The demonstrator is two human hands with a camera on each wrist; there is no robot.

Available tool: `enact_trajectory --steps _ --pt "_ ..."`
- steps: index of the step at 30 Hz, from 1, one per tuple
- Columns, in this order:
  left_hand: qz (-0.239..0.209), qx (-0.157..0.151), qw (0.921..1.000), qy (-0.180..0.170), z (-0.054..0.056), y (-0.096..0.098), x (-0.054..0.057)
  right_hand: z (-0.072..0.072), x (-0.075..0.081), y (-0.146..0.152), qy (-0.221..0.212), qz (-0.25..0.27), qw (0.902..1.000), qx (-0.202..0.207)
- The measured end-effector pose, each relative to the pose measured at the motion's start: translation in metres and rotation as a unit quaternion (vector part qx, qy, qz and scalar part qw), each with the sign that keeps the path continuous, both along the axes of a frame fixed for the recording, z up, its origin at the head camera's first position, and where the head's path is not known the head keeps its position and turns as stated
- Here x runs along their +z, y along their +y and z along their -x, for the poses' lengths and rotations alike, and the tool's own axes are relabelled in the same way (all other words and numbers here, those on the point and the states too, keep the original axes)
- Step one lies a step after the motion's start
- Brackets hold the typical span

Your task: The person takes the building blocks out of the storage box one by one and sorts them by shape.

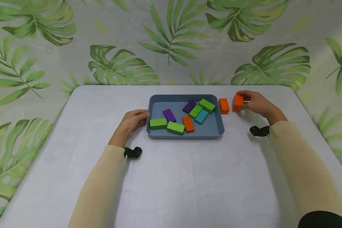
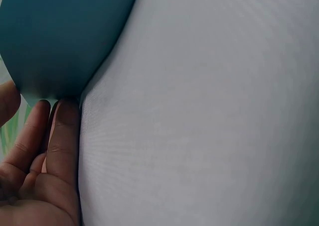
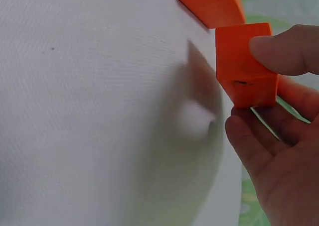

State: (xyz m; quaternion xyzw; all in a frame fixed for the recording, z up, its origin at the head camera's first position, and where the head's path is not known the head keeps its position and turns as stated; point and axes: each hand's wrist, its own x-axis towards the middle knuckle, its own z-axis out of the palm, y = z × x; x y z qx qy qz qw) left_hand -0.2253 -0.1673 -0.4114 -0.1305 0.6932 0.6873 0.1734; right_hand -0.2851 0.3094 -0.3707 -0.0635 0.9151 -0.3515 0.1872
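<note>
A blue-grey tray lies on the table with several coloured blocks in it. At its left end my left hand holds the edge, thumb at the rim and fingertips against the outer wall. My right hand pinches an orange block between thumb and fingers, right of the tray. A second orange block stands between this block and the tray's right wall. Inside the tray are green blocks, two purple blocks, a teal block and one orange block.
A white cloth covers the table, whose far edge runs just behind the tray. Leaf-patterned fabric hangs behind and beside it. Each wrist wears a small black camera. A dark rounded object shows at the bottom right.
</note>
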Motion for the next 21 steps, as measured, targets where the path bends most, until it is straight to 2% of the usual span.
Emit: enact_trajectory --steps 8,21 --pt "0.005 -0.004 1.0 0.003 0.001 -0.001 -0.001 0.003 -0.007 -0.002 0.009 0.001 0.9999 0.005" --pt "0.004 -0.004 1.0 0.002 0.001 -0.002 -0.001 0.0 -0.012 0.0 -0.009 -0.008 0.9999 0.008"
